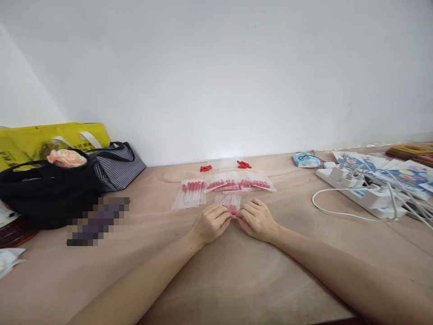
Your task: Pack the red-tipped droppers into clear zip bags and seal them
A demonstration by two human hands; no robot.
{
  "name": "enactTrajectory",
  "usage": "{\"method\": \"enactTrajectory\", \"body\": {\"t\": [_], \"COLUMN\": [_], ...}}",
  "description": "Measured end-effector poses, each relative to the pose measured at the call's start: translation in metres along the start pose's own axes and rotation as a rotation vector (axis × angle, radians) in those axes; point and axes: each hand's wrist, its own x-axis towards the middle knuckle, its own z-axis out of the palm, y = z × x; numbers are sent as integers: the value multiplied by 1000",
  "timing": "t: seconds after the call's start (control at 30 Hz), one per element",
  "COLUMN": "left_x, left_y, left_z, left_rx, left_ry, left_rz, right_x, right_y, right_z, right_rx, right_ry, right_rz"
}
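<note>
My left hand [212, 222] and my right hand [256, 220] meet at the near edge of a small clear plastic bag [228, 200]. Fingers and thumbs of both are closed in a pinch on that edge. Red-capped pieces show through the bag between my hands. Just beyond lies a row of overlapping clear bags [248, 181] with red-tipped pieces inside. To the left, another clear bag [193, 193] holds several clear sticks with red ends. Two small piles of loose red pieces, a left pile [205, 168] and a right pile [244, 164], flank some clear sticks [228, 164].
A white power strip [363, 192] with plugs and looping cables lies at right, near printed sheets [406, 174] and a blue face mask [306, 160]. At left stand a black bag [50, 198], a striped bag [118, 167] and a yellow bag [20, 146]. A blurred dark object [98, 223] lies before them.
</note>
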Motion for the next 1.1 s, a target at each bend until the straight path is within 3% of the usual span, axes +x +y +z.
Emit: {"method": "enactTrajectory", "body": {"t": [0.47, 0.8, 1.1], "left_x": [6, 3, -1], "left_y": [3, -5, -9], "left_z": [-7, -13, -8], "left_rx": [204, 146, 161], "left_ry": [-13, 59, 56], "left_rz": [232, 169, 239], "right_x": [-2, -6, -3], "right_y": [2, 5, 3], "right_z": [2, -6, -5], "right_rx": [26, 81, 88], "right_ry": [13, 67, 57], "right_rz": [-71, 13, 1]}}
